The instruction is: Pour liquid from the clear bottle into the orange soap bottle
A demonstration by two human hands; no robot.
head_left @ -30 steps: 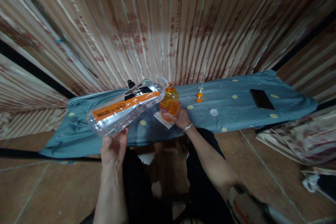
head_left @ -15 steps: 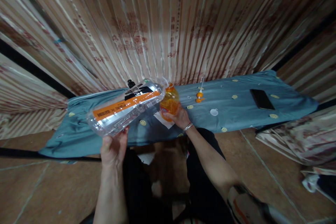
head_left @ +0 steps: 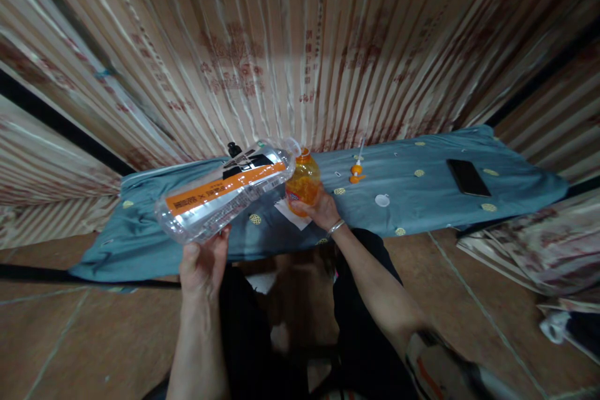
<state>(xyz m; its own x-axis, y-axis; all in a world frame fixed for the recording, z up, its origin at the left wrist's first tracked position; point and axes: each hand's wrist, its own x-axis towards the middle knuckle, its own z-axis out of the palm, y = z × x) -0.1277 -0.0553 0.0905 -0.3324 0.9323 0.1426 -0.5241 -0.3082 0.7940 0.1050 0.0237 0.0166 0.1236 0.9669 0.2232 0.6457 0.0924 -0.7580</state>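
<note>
My left hand [head_left: 205,257] grips the lower end of a large clear plastic bottle [head_left: 229,190] with an orange, silver and black label. The bottle is tilted, its mouth up at the right beside the neck of a smaller orange see-through bottle [head_left: 302,184]. My right hand [head_left: 319,205] is wrapped round that orange bottle, which stands nearly upright over a white paper [head_left: 294,217]. Whether liquid passes between the two mouths, I cannot tell. Right of them, an orange pump top [head_left: 357,174] with a clear tube lies on the cloth.
A blue-green patterned cloth [head_left: 422,212] covers the long narrow table. On it are a round white cap [head_left: 382,200] and a dark flat phone-like slab [head_left: 467,177]. A black pump top [head_left: 234,149] shows behind the clear bottle. Pleated curtains [head_left: 309,44] hang close behind.
</note>
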